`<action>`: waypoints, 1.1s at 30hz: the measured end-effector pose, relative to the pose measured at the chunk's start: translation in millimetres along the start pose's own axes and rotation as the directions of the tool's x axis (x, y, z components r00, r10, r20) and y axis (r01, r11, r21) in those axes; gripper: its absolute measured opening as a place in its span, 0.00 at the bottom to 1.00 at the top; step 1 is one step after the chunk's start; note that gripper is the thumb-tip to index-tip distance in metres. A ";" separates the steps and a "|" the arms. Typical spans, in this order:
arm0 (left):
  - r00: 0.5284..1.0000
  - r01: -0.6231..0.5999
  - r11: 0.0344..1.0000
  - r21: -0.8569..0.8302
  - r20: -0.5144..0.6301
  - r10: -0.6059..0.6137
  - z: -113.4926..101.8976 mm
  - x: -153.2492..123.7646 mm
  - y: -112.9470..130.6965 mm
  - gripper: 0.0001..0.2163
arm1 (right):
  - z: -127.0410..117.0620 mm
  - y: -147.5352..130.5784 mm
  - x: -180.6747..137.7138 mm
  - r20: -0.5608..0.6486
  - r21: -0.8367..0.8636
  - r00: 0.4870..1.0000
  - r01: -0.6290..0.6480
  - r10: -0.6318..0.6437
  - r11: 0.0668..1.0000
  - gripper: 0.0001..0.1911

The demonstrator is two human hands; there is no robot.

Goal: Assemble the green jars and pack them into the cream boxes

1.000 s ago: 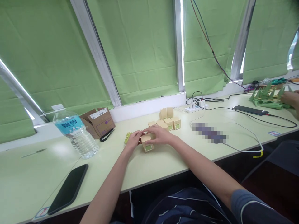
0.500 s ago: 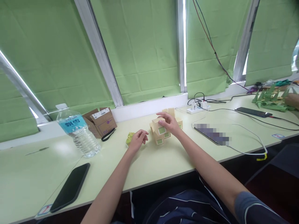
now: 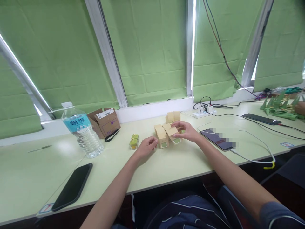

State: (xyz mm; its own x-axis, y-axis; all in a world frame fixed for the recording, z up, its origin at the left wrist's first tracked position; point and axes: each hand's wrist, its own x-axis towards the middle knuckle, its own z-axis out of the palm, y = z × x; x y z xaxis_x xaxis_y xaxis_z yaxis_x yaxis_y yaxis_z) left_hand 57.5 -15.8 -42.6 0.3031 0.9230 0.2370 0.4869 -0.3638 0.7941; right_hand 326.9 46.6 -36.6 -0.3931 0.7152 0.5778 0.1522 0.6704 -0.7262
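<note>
My right hand (image 3: pixel 187 131) grips a small beige box (image 3: pixel 175 140) with a green-windowed label, thumb at the front and fingers over the top; the box is tilted. Just left of it, another beige box (image 3: pixel 164 145) stands on the table with its green label facing me. Close to that box's left side is my left hand (image 3: pixel 148 147), its fingers curled and closed; I cannot tell whether they touch the box. Further beige boxes (image 3: pixel 172 117) sit behind, partly hidden by my right hand. Two small clear containers with green lids (image 3: pixel 134 143) stand left of my left hand.
A large water bottle (image 3: pixel 83 133), an opened brown carton (image 3: pixel 107 124) and a black phone (image 3: pixel 72 186) are at left. On the right lie a charging phone (image 3: pixel 215 139), another phone (image 3: pixel 260 119), a power strip (image 3: pixel 203 113) and green pieces (image 3: pixel 278 108) by a co-worker's hand (image 3: pixel 300 108).
My right hand has lowered its box to the right of the other box, and separate boxes show where a stack stood. My left hand has moved right, uncovering the green-lidded containers.
</note>
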 end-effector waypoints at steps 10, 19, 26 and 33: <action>0.990 0.049 0.999 -0.018 0.130 -0.046 5.2 -7.0 -1.9 0.15 | 1.8 12.1 -10.9 0.077 -0.118 0.995 -0.054 0.064 0.992 0.25; 0.991 0.031 0.996 0.083 0.125 -0.041 4.2 -6.3 -2.6 0.18 | 8.2 15.4 -11.2 0.068 -0.082 0.995 -0.070 0.075 0.994 0.26; 0.998 0.020 0.987 0.158 0.059 -0.030 8.0 -0.7 -8.9 0.16 | 11.4 23.9 -9.9 0.043 -0.152 0.999 -0.008 0.015 0.988 0.24; 1.000 0.004 0.984 0.179 0.005 -0.005 12.6 0.1 -13.8 0.13 | 13.2 37.9 -2.3 0.050 -0.270 0.998 0.049 -0.036 0.961 0.22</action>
State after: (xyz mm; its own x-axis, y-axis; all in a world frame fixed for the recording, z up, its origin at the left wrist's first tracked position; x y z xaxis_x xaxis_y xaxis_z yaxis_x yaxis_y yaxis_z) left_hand 61.2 -12.3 -60.6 0.3044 0.9243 0.2302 0.6271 -0.3764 0.6820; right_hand 321.6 67.8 -70.3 -0.4434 0.6796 0.5844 0.3725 0.7327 -0.5695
